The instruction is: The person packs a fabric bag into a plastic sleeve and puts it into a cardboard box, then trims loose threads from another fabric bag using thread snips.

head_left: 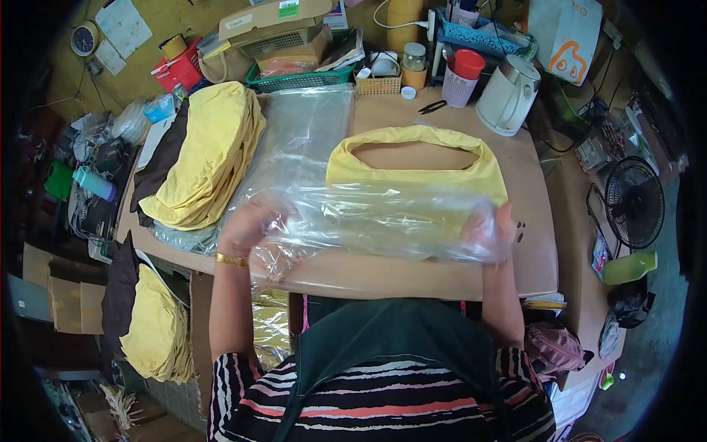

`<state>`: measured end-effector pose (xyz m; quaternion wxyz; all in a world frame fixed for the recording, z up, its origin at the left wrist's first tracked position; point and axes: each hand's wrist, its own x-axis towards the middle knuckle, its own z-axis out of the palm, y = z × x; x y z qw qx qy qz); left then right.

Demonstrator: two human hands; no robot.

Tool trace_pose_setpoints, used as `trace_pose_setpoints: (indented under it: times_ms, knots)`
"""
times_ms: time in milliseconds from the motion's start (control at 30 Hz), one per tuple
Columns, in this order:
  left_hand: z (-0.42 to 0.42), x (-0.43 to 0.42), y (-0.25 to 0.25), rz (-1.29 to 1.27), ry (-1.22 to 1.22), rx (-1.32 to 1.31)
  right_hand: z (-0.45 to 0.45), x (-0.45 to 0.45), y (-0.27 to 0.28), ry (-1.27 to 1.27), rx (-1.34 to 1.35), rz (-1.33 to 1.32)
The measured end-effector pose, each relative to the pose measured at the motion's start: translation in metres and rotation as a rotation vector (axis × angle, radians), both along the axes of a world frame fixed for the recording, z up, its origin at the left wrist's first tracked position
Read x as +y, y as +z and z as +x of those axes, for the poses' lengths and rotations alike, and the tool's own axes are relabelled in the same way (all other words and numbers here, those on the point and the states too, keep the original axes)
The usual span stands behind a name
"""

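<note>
A clear plastic bag (368,210) stretches between my two hands above the table's front part. My left hand (258,219) is closed on its left end, slightly smeared by motion. At the other end, my right hand (490,230) grips the plastic, which partly covers the fingers. Beneath and behind the film lies a yellow cloth bag (423,138) with a wide oval handle opening; its lower part shows through the plastic. More clear plastic bags (305,121) lie flat in a pile left of it.
A stack of folded yellow cloth (210,155) with dark brown cloth stands on the table's left; another yellow stack (155,324) sits lower left. At the back are a white kettle (508,96), a red cup (468,65), small scissors (433,107) and a green basket (302,79). A black fan (634,201) stands right.
</note>
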<state>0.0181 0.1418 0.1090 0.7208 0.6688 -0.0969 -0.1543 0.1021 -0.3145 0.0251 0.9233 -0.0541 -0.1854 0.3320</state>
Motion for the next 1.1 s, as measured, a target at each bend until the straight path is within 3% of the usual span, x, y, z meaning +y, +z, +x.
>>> trace_pose_setpoints:
  times_ms: [33,100,133,167,200,267,300,333,400,433,467,500,533,567,633,667,700,733,800,867,933,967,1033,1100]
  knots:
    - [0.001,-0.004,0.002,-0.302,0.238,0.013,-0.001,0.0,0.002,0.046,-0.369,-0.378]
    - [-0.001,-0.018,0.015,-0.382,0.268,-0.064,-0.006,0.005,0.009,0.093,-0.739,-0.754]
    - [-0.001,-0.024,0.02,-0.462,0.295,-0.145,-0.013,0.02,0.024,0.044,-0.88,-0.806]
    - [-0.004,-0.027,0.019,-0.628,0.288,-0.031,-0.012,0.019,0.024,0.018,-0.952,-0.831]
    - [-0.007,-0.028,0.021,-0.628,0.287,-0.032,-0.012,0.019,0.023,-0.009,-1.023,-0.855]
    - [-0.014,-0.031,0.026,-0.887,-0.031,0.035,-0.008,-0.002,0.007,-0.033,-0.583,-0.556]
    - [-0.023,-0.023,0.023,-0.737,0.144,0.195,-0.012,-0.008,0.007,-0.078,-0.366,-0.408]
    - [-0.025,-0.018,0.018,-0.738,0.144,0.194,-0.011,-0.016,0.012,-0.198,-0.313,-0.425]
    - [-0.024,-0.012,0.008,0.197,-0.319,-0.184,0.007,-0.057,0.007,-0.393,-0.359,-0.591]
    - [-0.018,-0.022,0.01,0.298,-0.562,-0.245,0.022,-0.081,0.001,-0.47,-0.458,-0.742]
    - [-0.018,-0.023,0.013,0.301,-0.564,-0.248,0.035,-0.087,0.005,-0.474,-0.46,-0.739]
    - [-0.022,-0.025,0.015,0.457,-0.354,-0.457,0.049,-0.092,0.015,-0.425,-0.6,-0.69]
    - [-0.03,-0.024,0.026,0.589,-0.165,-0.39,0.057,-0.09,0.029,-0.374,-0.737,-0.639]
    - [-0.037,-0.024,0.038,0.701,0.015,-0.297,0.061,-0.08,0.036,-0.374,-0.662,-0.494]
    - [-0.046,0.004,0.043,0.642,0.463,-0.215,0.044,-0.023,0.079,-0.489,-0.584,-0.483]
    - [-0.04,0.003,0.036,0.466,0.845,-0.44,0.034,0.003,0.1,-0.608,-0.575,-0.616]
    - [-0.033,0.038,0.014,-0.201,0.727,-0.762,0.038,0.01,0.097,-0.698,-0.67,-0.896]
    - [-0.026,0.06,-0.014,-0.857,0.829,-0.794,0.042,0.016,0.086,-0.779,-0.755,-1.185]
    - [-0.02,-0.042,0.001,-0.986,0.857,-0.697,0.028,0.059,0.048,-0.911,-0.796,-1.605]
    - [-0.011,-0.136,-0.032,-0.624,0.761,-0.498,0.016,0.1,-0.001,-0.882,-1.091,-1.631]
    - [0.004,-0.185,-0.08,0.209,0.736,-0.474,-0.009,0.132,-0.015,-0.755,-1.506,-1.9]
    - [0.007,-0.188,-0.085,0.202,0.719,-0.472,-0.009,0.123,-0.01,-0.758,-1.493,-1.918]
    - [0.018,-0.183,-0.09,1.062,0.261,-0.415,-0.002,0.101,0.007,-0.399,-1.89,-2.127]
    - [0.027,-0.167,-0.132,1.109,0.344,-0.507,0.008,0.045,0.0,-0.592,-1.683,-2.264]
